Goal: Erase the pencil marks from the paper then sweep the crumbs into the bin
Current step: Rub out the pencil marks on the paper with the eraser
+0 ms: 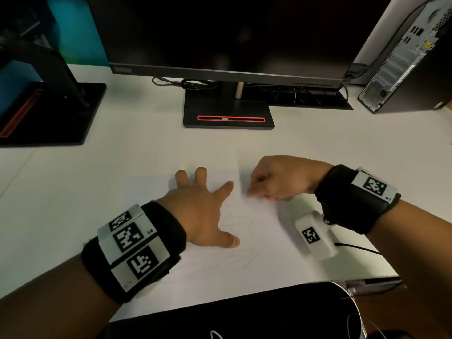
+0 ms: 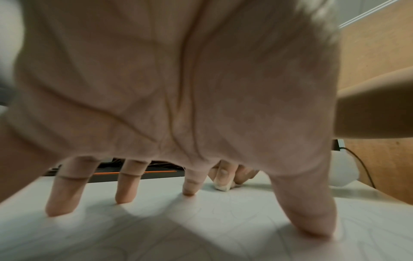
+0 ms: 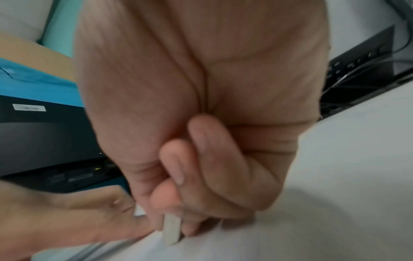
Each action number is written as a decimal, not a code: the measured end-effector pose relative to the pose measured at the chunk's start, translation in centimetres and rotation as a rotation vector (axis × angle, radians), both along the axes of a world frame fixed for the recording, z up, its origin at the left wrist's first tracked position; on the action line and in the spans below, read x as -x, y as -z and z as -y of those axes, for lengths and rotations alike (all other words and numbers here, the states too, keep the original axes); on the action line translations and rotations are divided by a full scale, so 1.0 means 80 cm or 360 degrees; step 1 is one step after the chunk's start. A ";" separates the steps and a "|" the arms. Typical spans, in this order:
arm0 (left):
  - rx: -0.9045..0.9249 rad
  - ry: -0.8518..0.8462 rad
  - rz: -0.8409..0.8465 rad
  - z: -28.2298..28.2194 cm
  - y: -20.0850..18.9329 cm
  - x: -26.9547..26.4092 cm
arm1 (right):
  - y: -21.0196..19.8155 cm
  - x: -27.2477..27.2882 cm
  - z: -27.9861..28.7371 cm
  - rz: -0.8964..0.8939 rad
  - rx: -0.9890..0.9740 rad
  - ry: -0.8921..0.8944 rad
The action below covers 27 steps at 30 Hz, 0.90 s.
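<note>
A white sheet of paper [image 1: 256, 245] with faint pencil lines lies on the white desk in front of me. My left hand [image 1: 203, 206] is spread flat on it, fingers straight, pressing it down; its fingertips [image 2: 125, 196] touch the sheet. My right hand [image 1: 264, 189] is curled at the paper's upper right part and pinches a small white eraser [image 3: 171, 229], whose lower end meets the paper. The same eraser [image 2: 223, 187] shows beyond my left index finger. No bin is in view.
A black monitor stand [image 1: 227, 113] stands behind the paper, with a second black stand [image 1: 49, 113] at the left and a computer tower [image 1: 411, 57] at the back right. A black chair edge [image 1: 244, 314] lies at the desk's near side. A cable [image 1: 357, 247] trails from my right wrist.
</note>
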<state>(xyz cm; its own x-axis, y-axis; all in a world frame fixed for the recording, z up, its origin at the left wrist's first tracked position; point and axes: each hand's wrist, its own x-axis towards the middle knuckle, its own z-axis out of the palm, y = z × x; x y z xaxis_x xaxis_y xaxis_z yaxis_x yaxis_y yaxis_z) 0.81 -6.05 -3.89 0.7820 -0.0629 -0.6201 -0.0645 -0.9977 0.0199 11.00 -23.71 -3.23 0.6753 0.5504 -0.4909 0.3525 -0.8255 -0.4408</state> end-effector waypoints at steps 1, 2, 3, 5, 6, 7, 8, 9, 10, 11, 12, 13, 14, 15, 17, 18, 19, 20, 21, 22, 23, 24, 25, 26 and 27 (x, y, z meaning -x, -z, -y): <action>-0.0005 0.0000 -0.0001 0.000 0.000 0.000 | -0.001 -0.004 0.001 0.0047 0.0000 0.0027; -0.0011 0.0002 -0.0002 0.000 0.000 0.000 | 0.000 -0.006 0.002 0.0122 -0.0007 0.0039; -0.0017 0.0005 -0.0002 0.001 0.000 0.000 | 0.001 -0.005 0.001 0.0180 -0.0014 0.0025; -0.0019 0.0010 -0.0002 0.001 0.001 0.000 | 0.005 0.002 0.000 0.0147 -0.0002 -0.0074; -0.0015 0.0010 -0.0001 0.000 0.001 0.000 | 0.004 0.005 0.001 0.0057 0.0002 -0.0097; -0.0012 0.0010 0.0000 0.000 0.001 0.000 | 0.002 0.007 0.003 -0.0011 0.0004 -0.0082; -0.0010 0.0009 0.0001 -0.001 0.002 0.000 | 0.000 0.005 0.005 -0.0016 0.0006 -0.0054; -0.0010 0.0007 0.0004 -0.001 0.002 0.000 | -0.001 0.002 0.006 0.0029 -0.0003 -0.0020; -0.0012 0.0004 0.0006 -0.001 0.002 0.000 | 0.000 0.001 0.006 0.0105 -0.0019 -0.0009; -0.0012 0.0002 0.0006 -0.001 0.002 -0.001 | 0.002 0.003 0.005 0.0157 -0.0033 -0.0026; -0.0012 -0.0001 0.0005 0.000 0.002 -0.001 | 0.004 0.005 0.004 0.0155 -0.0044 -0.0059; -0.0011 -0.0001 0.0003 0.000 0.002 -0.001 | 0.005 0.008 0.004 0.0096 -0.0043 -0.0089; -0.0012 0.0000 0.0001 0.000 0.002 -0.001 | 0.005 0.010 0.006 0.0013 -0.0039 -0.0100; -0.0015 0.0002 0.0000 0.000 0.001 -0.001 | 0.003 0.010 0.008 -0.0026 -0.0039 -0.0083; -0.0015 0.0003 0.0003 0.000 0.001 0.000 | 0.001 0.006 0.009 0.0064 -0.0039 -0.0019; -0.0014 0.0002 0.0005 0.000 0.001 0.000 | 0.001 0.006 0.007 0.0150 -0.0042 -0.0017; -0.0013 0.0000 0.0006 -0.001 0.002 0.000 | 0.002 0.008 0.004 0.0192 -0.0046 -0.0049; -0.0014 -0.0002 0.0006 -0.001 0.002 0.000 | 0.003 0.012 0.002 0.0173 -0.0049 -0.0099; -0.0013 -0.0003 0.0006 -0.001 0.002 0.000 | 0.005 0.015 0.000 0.0102 -0.0046 -0.0135; -0.0012 -0.0004 0.0006 -0.001 0.002 0.000 | 0.005 0.016 0.000 0.0026 -0.0047 -0.0136; -0.0009 -0.0005 0.0004 -0.001 0.002 0.000 | 0.003 0.014 0.002 0.0002 -0.0049 -0.0110; -0.0008 -0.0006 0.0002 -0.001 0.002 0.000 | 0.002 0.010 0.002 0.0031 -0.0046 -0.0082; -0.0010 -0.0007 0.0002 -0.001 0.002 0.000 | 0.002 0.008 0.002 0.0104 -0.0042 -0.0066; -0.0012 -0.0006 0.0002 -0.001 0.002 0.000 | 0.003 0.008 0.000 0.0175 -0.0041 -0.0076; -0.0013 -0.0005 0.0003 0.000 0.002 0.000 | 0.005 0.010 -0.003 0.0197 -0.0043 -0.0107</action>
<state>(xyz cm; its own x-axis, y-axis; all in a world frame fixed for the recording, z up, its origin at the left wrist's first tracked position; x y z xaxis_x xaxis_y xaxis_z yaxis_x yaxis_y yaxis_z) 0.81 -6.04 -4.03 0.7832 -0.0550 -0.6194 -0.0611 -0.9981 0.0114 10.22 -23.50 -3.60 0.6911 0.6081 -0.3906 0.4595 -0.7868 -0.4120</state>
